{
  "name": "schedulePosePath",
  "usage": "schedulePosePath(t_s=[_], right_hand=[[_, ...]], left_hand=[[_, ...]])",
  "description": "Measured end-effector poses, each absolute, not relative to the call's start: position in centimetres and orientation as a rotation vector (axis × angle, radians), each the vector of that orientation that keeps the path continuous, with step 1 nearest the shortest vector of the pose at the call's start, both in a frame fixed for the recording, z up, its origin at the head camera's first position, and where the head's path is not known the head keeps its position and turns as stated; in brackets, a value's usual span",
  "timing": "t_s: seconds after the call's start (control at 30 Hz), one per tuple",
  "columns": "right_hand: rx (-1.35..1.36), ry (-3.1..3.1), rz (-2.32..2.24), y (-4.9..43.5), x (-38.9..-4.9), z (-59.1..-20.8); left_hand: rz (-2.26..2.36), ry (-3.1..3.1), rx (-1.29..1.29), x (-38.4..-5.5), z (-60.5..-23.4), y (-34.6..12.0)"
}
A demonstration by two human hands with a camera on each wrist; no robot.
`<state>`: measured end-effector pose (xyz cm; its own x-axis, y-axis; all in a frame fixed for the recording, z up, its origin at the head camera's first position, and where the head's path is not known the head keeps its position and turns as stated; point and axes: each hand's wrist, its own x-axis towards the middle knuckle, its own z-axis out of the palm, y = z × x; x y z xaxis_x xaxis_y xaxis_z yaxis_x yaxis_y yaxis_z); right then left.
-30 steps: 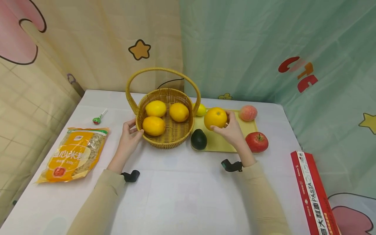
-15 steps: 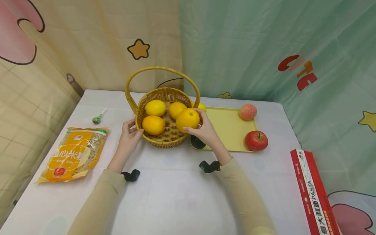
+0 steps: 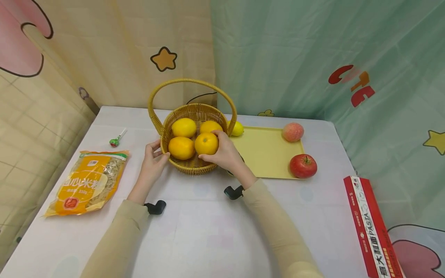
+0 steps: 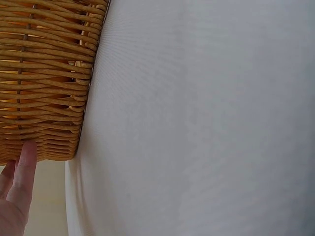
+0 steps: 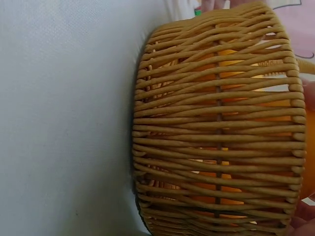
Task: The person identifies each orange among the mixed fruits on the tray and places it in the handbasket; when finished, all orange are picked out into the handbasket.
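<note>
A wicker basket [image 3: 195, 170] with a tall arched handle stands on the table. My left hand [image 3: 153, 162] holds its left side, thumb at the rim and fingers against the outer wall; two of those fingers show on the weave in the left wrist view. In my right hand [image 3: 226, 154] I grip an orange [image 3: 206, 143] over the right part of the basket, level with the rim in the right wrist view. A yellow lemon [image 3: 184, 127], an orange-yellow oval fruit [image 3: 181, 148] and another yellow-orange fruit [image 3: 211, 126], partly hidden, lie inside.
Right of the basket lies a yellow tray [image 3: 265, 154] with a lemon [image 3: 238, 129], a peach [image 3: 293, 132] and a red apple [image 3: 303, 166]; my hand hides the avocado there. A noodle bag [image 3: 87, 183] and lollipop [image 3: 114, 142] lie left, a pasta box [image 3: 373, 227] right.
My right hand has carried the orange leftward from above the tray and lowered it into the basket's right part. My left hand has stayed on the basket.
</note>
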<state>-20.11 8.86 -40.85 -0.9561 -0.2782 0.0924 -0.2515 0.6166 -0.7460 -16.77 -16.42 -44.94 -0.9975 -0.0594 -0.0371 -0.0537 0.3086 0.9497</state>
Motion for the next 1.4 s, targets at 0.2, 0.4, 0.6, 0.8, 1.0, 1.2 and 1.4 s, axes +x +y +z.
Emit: schedulePosePath(t_s=[0.2,0.4,0.6,0.8,1.0,1.2,1.4], right_hand=[[-0.472,2.908,-1.003,7.8,-20.2,-41.4],[-0.431,2.971,-0.786,7.1,-20.0,-41.3],[-0.414,2.991,-0.718,7.0,-19.9,-41.1],[-0.429,2.978,-0.756,7.1,-19.9,-41.1],[-0.509,2.995,-0.84,7.6,-19.6,-41.1],[-0.572,2.983,-0.977,8.7,-18.9,-40.7],[-0.597,2.933,-1.127,10.0,-18.6,-40.5]], left_hand=[[-1.833,-2.543,0.128,-16.7,-44.9,-16.4],[-1.82,-2.56,0.131,-16.7,-44.9,-16.4],[-1.828,-2.544,0.119,-16.8,-45.1,-16.5],[-1.825,-2.539,0.117,-16.8,-45.1,-16.5],[-1.801,-2.556,0.102,-16.6,-45.0,-16.5],[-1.785,-2.573,0.085,-16.6,-45.0,-16.5],[-1.794,-2.577,0.061,-16.6,-45.1,-16.6]])
